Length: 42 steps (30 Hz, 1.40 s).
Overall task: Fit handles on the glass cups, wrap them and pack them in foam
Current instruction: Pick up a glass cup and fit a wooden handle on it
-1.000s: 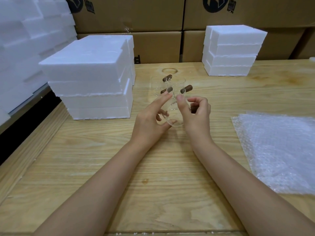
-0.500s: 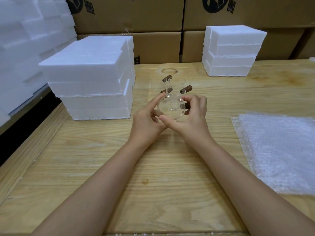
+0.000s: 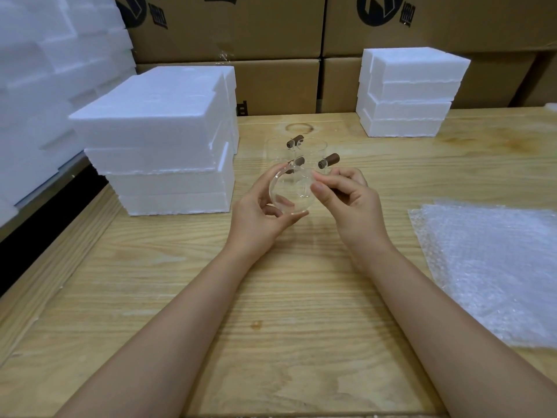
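On the pale wooden worktop (image 3: 289, 312), a clear bubble-wrap sheet (image 3: 494, 273) lies to the right. Above mid-worktop the left hand (image 3: 259, 212) grips a clear glass cup (image 3: 291, 191) tilted on its side, fingers clamped round its rim. The right hand (image 3: 346, 203) is just beside the cup, its fingers curled; whether they pinch anything I cannot tell. Behind stand more clear glass cups (image 3: 312, 149) with brown cylindrical handles (image 3: 329, 161), then white foam block stacks (image 3: 156, 140) and brown cardboard boxes (image 3: 271, 25).

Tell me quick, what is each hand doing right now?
Left hand: holding the glass cup, fingers curled round it.
Right hand: fingers curled beside the cup; holding anything, cannot tell.
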### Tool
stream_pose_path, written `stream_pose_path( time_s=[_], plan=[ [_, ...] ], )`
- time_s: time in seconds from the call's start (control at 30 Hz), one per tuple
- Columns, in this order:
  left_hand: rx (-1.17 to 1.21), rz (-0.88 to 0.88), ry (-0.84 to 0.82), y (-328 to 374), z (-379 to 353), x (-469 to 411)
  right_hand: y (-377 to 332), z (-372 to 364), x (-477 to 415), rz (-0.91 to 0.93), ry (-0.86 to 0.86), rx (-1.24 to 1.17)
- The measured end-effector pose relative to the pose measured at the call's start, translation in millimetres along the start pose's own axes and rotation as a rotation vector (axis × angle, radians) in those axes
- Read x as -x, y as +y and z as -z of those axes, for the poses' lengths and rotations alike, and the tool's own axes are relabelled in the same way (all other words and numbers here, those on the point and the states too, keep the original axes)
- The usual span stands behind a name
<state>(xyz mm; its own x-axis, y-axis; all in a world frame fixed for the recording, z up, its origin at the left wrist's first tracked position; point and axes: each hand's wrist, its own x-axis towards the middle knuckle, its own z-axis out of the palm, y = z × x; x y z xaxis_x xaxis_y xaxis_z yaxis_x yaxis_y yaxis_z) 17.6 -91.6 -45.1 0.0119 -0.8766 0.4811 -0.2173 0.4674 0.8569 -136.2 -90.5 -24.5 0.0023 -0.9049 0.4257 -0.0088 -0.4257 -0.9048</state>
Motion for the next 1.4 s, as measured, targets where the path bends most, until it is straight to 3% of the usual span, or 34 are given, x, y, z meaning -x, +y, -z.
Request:
stream_pose_path(
  time_s=[0.37,0.57,0.77,0.9,1.17,1.4],
  plan=[
    [-0.316,-0.268,-0.003,-1.1,-6.6,2.8,0.2,-5.6,1.2,-0.080,0.138,0.050],
    [-0.373,-0.306,-0.001,-3.5,-11.1,3.8,-1.0,-16.1,6.4,-0.130,0.197,0.250],
    [-0.354,-0.245,0.006,-2.5,-10.2,5.2,-1.6,-21.2,10.9,-0.086,0.151,0.424],
    [-0.326,-0.185,0.010,0.8,-10.2,5.6,-1.5,-19.8,12.2,-0.055,0.122,0.435],
    [-0.247,-0.115,-0.028,0.7,-11.4,3.3,-1.0,-23.1,12.1,0.049,0.261,0.387],
    [-0.106,-0.027,-0.029,-0.6,-9.3,3.0,0.1,-16.5,10.9,0.098,0.171,0.443]
  ],
)
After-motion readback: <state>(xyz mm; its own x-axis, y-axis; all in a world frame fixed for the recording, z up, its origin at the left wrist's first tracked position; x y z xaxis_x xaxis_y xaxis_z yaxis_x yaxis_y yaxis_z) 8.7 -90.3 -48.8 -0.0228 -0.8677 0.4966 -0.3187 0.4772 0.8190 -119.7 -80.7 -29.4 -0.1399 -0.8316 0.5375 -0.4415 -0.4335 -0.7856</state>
